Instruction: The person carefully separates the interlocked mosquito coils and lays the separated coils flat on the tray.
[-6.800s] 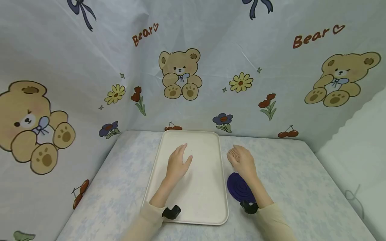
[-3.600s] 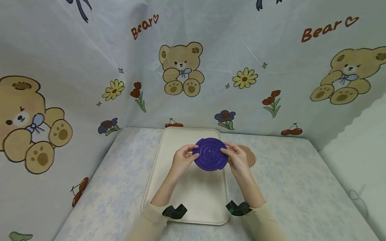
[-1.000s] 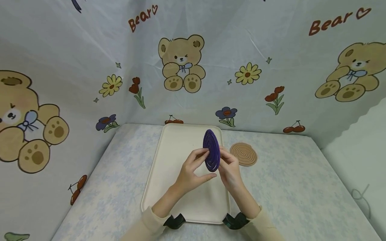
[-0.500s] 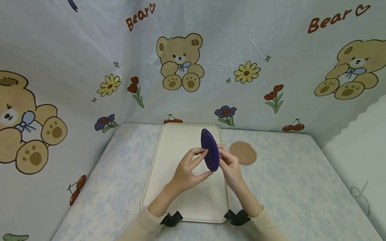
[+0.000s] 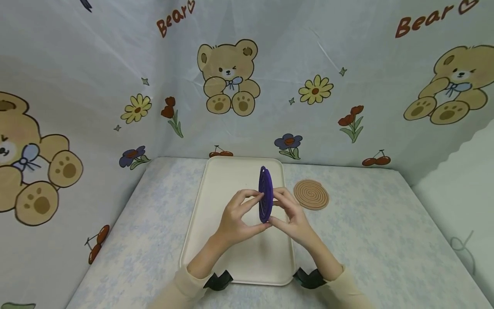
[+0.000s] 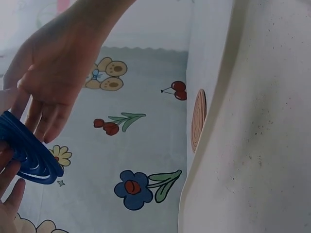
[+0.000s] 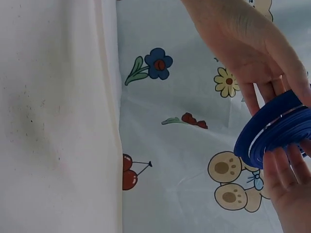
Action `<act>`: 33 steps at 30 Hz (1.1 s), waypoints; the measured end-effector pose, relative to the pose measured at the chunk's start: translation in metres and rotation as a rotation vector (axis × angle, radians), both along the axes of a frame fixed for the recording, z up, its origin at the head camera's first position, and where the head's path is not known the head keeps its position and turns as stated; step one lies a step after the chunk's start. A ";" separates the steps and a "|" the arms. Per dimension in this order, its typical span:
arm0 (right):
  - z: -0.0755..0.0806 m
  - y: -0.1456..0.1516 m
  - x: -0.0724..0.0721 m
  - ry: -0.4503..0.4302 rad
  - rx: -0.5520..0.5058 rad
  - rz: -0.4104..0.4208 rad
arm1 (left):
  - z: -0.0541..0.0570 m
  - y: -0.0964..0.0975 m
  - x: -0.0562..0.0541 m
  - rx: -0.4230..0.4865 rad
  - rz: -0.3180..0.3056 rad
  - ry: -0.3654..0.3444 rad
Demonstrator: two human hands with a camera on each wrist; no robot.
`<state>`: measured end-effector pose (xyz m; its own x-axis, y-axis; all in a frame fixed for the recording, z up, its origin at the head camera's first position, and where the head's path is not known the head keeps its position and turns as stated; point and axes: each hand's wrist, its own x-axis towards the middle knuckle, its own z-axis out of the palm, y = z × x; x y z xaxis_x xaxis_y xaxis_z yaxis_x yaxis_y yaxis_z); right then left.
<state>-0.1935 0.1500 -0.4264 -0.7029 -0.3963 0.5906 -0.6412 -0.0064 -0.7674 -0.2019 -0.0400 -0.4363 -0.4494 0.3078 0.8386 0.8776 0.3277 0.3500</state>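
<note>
A purple round coaster (image 5: 266,197) with a spiral pattern is raised above the tray, turned almost edge-on in the head view. My left hand (image 5: 233,221) pinches it from the left, fingertips on the near face and thumb at the lower edge. From the other side my right hand (image 5: 295,216) holds it too, its thumb at the bottom rim. In both wrist views the coaster (image 6: 26,148) looks blue, tilted between the two hands. Flat on the table, right of the tray, lies a tan spiral coaster (image 5: 311,195).
A cream rectangular tray (image 5: 224,171) lies beneath the hands on the pale blue marbled table (image 5: 370,231). A cloth (image 5: 266,56) printed with bears and flowers hangs behind and to the left. A thin cord (image 5: 463,246) shows at the far right.
The right hand first hovered over the tan coaster. Then both hands raised the purple coaster over the tray and turned it from facing the camera to edge-on. Lately the right thumb shifted to its bottom.
</note>
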 end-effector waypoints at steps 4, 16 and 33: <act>0.002 0.003 -0.001 0.030 0.030 0.000 | 0.001 -0.002 -0.001 -0.030 -0.041 0.008; -0.004 -0.002 -0.002 0.175 -0.052 -0.083 | 0.002 -0.003 0.001 -0.080 -0.087 -0.007; 0.001 -0.008 0.014 -0.002 -0.331 0.017 | 0.015 0.002 0.015 -0.098 -0.040 0.099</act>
<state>-0.1792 0.1421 -0.4250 -0.6995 -0.1948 0.6875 -0.6371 -0.2658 -0.7235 -0.1868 -0.0378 -0.4211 -0.3515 0.4064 0.8434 0.9193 0.3200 0.2289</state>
